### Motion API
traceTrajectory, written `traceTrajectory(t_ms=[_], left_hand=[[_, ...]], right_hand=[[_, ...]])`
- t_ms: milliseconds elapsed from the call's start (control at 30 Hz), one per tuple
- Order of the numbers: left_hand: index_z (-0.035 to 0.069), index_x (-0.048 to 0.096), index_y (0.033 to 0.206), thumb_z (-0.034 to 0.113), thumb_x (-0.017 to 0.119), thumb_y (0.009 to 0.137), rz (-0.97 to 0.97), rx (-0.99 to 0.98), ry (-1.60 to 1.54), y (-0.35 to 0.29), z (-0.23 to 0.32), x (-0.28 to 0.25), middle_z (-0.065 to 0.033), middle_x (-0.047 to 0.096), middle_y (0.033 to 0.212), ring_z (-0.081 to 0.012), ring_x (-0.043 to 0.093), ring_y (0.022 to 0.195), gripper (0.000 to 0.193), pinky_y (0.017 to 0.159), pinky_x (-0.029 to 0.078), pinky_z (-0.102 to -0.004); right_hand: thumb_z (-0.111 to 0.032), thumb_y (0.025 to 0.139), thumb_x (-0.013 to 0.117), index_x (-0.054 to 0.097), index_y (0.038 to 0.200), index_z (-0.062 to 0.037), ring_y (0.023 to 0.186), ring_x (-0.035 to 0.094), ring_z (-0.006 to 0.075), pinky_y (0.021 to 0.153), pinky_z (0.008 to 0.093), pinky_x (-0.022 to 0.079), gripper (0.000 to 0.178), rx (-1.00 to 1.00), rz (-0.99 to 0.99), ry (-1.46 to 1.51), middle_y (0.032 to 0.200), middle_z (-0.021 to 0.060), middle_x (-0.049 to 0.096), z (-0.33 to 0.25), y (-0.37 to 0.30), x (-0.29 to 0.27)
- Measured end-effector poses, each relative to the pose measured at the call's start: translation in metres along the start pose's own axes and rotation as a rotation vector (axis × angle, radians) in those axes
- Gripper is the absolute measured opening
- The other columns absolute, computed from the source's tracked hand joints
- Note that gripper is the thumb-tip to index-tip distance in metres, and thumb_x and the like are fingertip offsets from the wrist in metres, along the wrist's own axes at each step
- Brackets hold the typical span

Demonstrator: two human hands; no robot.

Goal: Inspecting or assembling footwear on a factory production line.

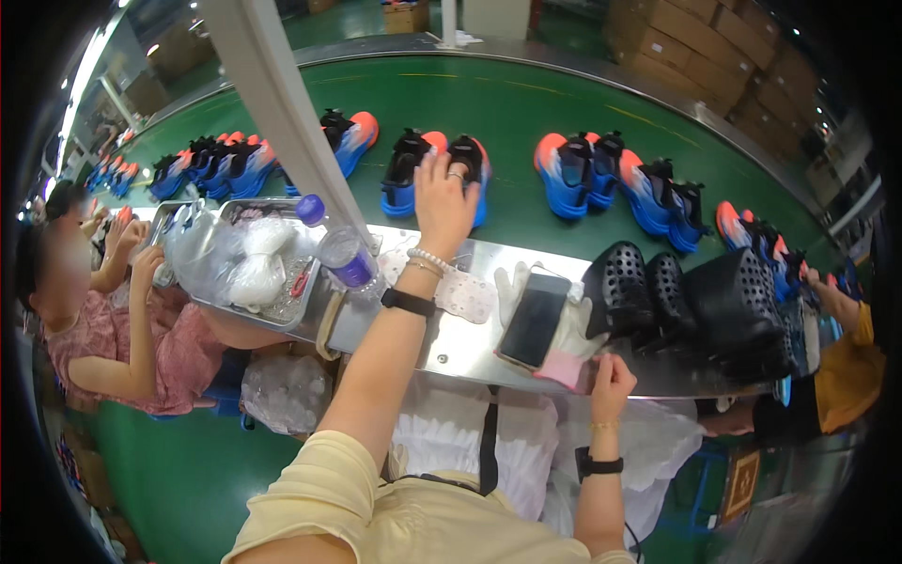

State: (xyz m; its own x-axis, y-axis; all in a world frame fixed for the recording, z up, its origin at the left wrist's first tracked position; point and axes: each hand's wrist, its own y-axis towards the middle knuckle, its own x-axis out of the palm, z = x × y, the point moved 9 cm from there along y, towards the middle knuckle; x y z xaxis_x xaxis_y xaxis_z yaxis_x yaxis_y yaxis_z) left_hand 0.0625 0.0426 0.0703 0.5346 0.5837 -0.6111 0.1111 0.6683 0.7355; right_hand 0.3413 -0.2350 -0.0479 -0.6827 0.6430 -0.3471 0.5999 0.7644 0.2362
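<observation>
My left hand (445,205) reaches over the metal ledge to a pair of blue, black and orange sneakers on the green belt. Its fingers are stretched out over the gap between the left sneaker (399,184) and the right sneaker (480,179); whether they press on either is unclear. My right hand (613,378) is closed at the ledge's near edge, and what it holds, if anything, is hidden. Beside it lie a dark-screened phone (535,320) and white gloves (570,331) with a pink cuff. Black clogs with holes (620,287) stand to the right.
A metal tray (298,311) with plastic bags and a purple-capped bottle (349,258) are on the left. A pale post (282,103) rises beside the belt (507,103). More sneakers (567,176) line the belt. Other people work at left (132,348) and right (850,362).
</observation>
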Motion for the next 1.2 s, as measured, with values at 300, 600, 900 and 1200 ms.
traceTrajectory(t_ms=[300, 600, 900, 1200], left_hand=[[0.008, 0.057, 0.118, 0.010, 0.058, 0.080, -0.154, 0.069, 0.383, 0.017, -0.022, 0.055, -0.0141, 0.054, 0.123, -0.0376, 0.040, 0.126, 0.038, 0.108, 0.026, -0.0512], [0.008, 0.041, 0.136, 0.023, 0.064, 0.082, -0.520, 0.315, -0.097, 0.035, 0.142, 0.142, -0.0202, 0.060, 0.112, -0.0356, 0.051, 0.115, 0.061, 0.095, 0.045, -0.0440], [0.022, 0.042, 0.140, 0.005, 0.045, 0.085, -0.882, 0.366, 0.097, 0.050, 0.143, 0.254, -0.0224, 0.065, 0.107, -0.0355, 0.064, 0.099, 0.057, 0.086, 0.050, -0.0448], [0.004, 0.063, 0.115, 0.026, 0.066, 0.082, -0.848, 0.357, -0.247, 0.038, 0.154, 0.207, -0.0229, 0.064, 0.106, -0.0375, 0.061, 0.101, 0.039, 0.089, 0.047, -0.0433]], right_hand=[[-0.012, 0.091, 0.056, 0.066, 0.078, -0.0015, 0.046, 0.038, 0.0015, 0.043, 0.0213, 0.025, 0.020, 0.033, 0.106, 0.118, 0.053, -0.0071, 0.043, -0.074, -0.002, -0.066], [-0.016, 0.095, 0.055, 0.062, 0.103, 0.0020, 0.061, 0.045, 0.0039, 0.053, 0.0186, 0.035, 0.021, -0.292, 0.819, -0.214, 0.075, -0.0011, 0.055, -0.117, 0.051, -0.347], [-0.042, 0.089, 0.057, 0.055, 0.116, -0.0023, 0.090, 0.062, 0.0342, 0.077, 0.0392, 0.048, 0.048, -0.017, 0.352, -0.860, 0.093, 0.0200, 0.065, 0.013, 0.142, -0.403], [-0.049, 0.071, 0.072, 0.063, 0.091, 0.0068, 0.089, 0.062, 0.0380, 0.080, 0.0423, 0.049, 0.060, 0.103, 0.168, -1.112, 0.091, 0.0260, 0.064, -0.001, 0.171, -0.365]])
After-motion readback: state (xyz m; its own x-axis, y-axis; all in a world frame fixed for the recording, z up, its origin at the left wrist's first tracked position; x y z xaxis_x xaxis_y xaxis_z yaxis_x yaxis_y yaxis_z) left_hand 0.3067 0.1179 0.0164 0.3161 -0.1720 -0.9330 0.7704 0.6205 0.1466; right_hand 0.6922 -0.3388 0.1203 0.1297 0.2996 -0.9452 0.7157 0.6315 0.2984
